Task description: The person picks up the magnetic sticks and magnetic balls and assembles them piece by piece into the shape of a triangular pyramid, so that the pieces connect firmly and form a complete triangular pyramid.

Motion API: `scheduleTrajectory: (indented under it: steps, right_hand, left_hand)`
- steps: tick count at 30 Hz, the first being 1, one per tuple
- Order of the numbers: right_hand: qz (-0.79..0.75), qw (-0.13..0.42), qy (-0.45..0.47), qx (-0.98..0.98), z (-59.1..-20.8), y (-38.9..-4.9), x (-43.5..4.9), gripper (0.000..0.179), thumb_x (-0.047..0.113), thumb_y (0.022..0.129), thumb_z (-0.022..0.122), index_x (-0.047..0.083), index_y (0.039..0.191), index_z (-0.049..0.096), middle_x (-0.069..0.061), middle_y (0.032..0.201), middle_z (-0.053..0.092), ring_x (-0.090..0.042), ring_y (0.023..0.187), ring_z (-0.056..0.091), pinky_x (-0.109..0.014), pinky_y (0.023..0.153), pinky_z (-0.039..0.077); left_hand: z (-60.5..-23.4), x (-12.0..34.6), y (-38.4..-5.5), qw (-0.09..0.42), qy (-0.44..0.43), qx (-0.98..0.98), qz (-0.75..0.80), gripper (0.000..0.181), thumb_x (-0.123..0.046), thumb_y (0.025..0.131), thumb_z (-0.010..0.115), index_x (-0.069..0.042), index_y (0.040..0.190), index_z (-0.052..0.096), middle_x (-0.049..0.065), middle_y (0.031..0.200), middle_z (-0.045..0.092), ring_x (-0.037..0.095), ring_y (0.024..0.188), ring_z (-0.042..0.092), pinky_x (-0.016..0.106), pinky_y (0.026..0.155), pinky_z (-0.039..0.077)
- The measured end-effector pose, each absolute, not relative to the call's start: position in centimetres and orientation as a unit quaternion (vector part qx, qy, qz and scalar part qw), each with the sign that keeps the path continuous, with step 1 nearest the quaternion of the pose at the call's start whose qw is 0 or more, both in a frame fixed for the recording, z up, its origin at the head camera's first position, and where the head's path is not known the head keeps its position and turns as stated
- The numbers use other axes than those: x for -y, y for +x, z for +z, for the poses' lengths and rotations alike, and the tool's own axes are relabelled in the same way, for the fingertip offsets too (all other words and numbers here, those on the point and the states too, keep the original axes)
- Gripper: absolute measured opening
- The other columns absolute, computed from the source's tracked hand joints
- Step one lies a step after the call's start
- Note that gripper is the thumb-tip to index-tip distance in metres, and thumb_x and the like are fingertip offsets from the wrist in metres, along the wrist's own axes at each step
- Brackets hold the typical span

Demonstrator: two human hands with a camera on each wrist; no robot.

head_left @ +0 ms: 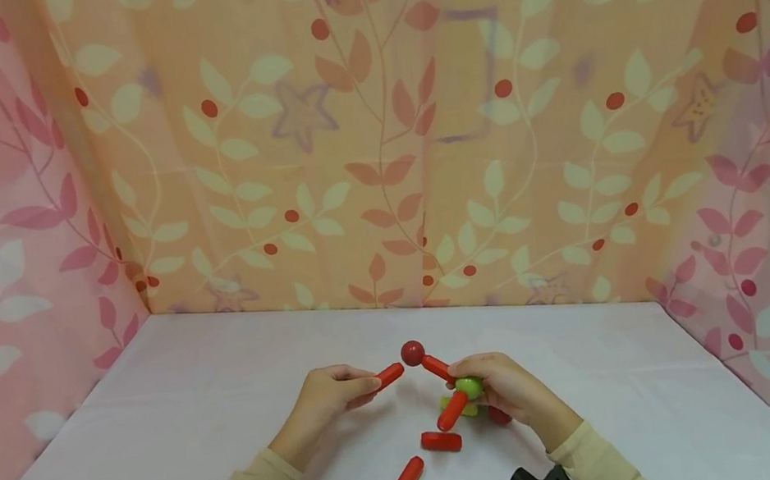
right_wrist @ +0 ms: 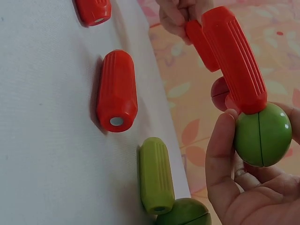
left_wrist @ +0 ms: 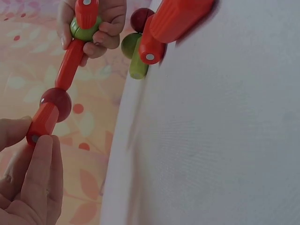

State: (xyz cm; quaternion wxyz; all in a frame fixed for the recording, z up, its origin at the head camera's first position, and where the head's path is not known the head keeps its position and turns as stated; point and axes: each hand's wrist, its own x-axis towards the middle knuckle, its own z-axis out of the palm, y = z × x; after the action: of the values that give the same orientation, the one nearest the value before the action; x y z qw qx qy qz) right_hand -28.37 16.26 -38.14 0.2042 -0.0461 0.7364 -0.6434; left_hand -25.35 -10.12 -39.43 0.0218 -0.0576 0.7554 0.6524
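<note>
My left hand [head_left: 334,397] pinches a red rod [head_left: 390,376] with a metal disc in its end. The rod's far end is right at a red ball [head_left: 413,353]. On the ball's other side, a second red rod [head_left: 437,367] runs down to a green ball [right_wrist: 263,134], which my right hand [head_left: 507,383] holds between thumb and fingers. A third red rod [right_wrist: 234,61] sticks out of the green ball toward me. These pieces form a bent chain raised above the table, with both hands at its ends.
Two loose red rods [head_left: 441,441] lie on the white table [head_left: 227,380] between the forearms. Close under the right hand are a light green rod [right_wrist: 156,176], another green ball [right_wrist: 185,213] and a dark red ball [head_left: 499,414]. Patterned cloth [head_left: 379,149] hangs behind the table.
</note>
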Motion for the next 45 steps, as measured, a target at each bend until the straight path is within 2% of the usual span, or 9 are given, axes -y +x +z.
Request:
scheduleTrajectory:
  steps: [8, 22, 34, 41, 45]
  right_hand:
    - [-0.643, 0.208, -0.057, -0.735, -38.1, -28.0, -15.9, 0.028, 0.023, 0.096, 0.058, -0.001, 0.106, 0.070, 0.000, 0.086, 0.071, -0.014, 0.078, 0.061, -0.023, 0.075, 0.054]
    - [-0.641, 0.204, -0.066, -0.737, -38.0, -27.6, -15.6, 0.027, 0.026, 0.096, 0.061, 0.002, 0.103, 0.071, -0.004, 0.091, 0.072, -0.014, 0.079, 0.061, -0.024, 0.075, 0.053]
    - [-0.636, 0.209, -0.078, -0.739, -37.9, -27.6, -15.4, 0.031, 0.024, 0.095, 0.062, -0.004, 0.107, 0.070, 0.001, 0.086, 0.071, -0.013, 0.077, 0.061, -0.026, 0.075, 0.053]
    - [-0.625, 0.204, -0.078, -0.750, -37.7, -27.9, -15.7, 0.036, 0.030, 0.096, 0.062, -0.002, 0.110, 0.070, -0.004, 0.091, 0.073, -0.013, 0.079, 0.063, -0.025, 0.076, 0.056]
    - [-0.617, 0.204, -0.087, -0.755, -37.6, -28.4, -15.6, 0.040, 0.031, 0.097, 0.062, -0.004, 0.112, 0.069, -0.003, 0.090, 0.073, -0.014, 0.081, 0.062, -0.025, 0.076, 0.054]
  left_hand:
    - [-39.2, 10.0, -24.9, 0.020, -0.072, -0.761, 0.644, 0.019, -0.019, 0.086, 0.078, -0.003, 0.097, 0.077, 0.009, 0.099, 0.073, 0.017, 0.083, 0.068, 0.038, 0.085, 0.058]
    - [-39.0, 9.2, -24.4, 0.023, -0.039, -0.749, 0.662, 0.018, -0.012, 0.082, 0.080, 0.001, 0.094, 0.076, 0.007, 0.086, 0.075, 0.020, 0.082, 0.072, 0.034, 0.080, 0.060]
    - [-39.2, 9.2, -24.2, 0.033, -0.020, -0.746, 0.665, 0.019, -0.015, 0.085, 0.078, 0.000, 0.096, 0.074, 0.008, 0.093, 0.073, 0.024, 0.088, 0.072, 0.038, 0.085, 0.060]
    - [-39.0, 9.1, -24.4, 0.039, -0.014, -0.737, 0.674, 0.021, -0.014, 0.084, 0.078, 0.002, 0.096, 0.073, 0.007, 0.093, 0.073, 0.026, 0.090, 0.073, 0.038, 0.086, 0.060]
    - [-39.0, 9.3, -24.4, 0.038, -0.013, -0.740, 0.671, 0.021, -0.015, 0.084, 0.079, 0.001, 0.097, 0.073, 0.007, 0.095, 0.073, 0.026, 0.091, 0.073, 0.037, 0.086, 0.059]
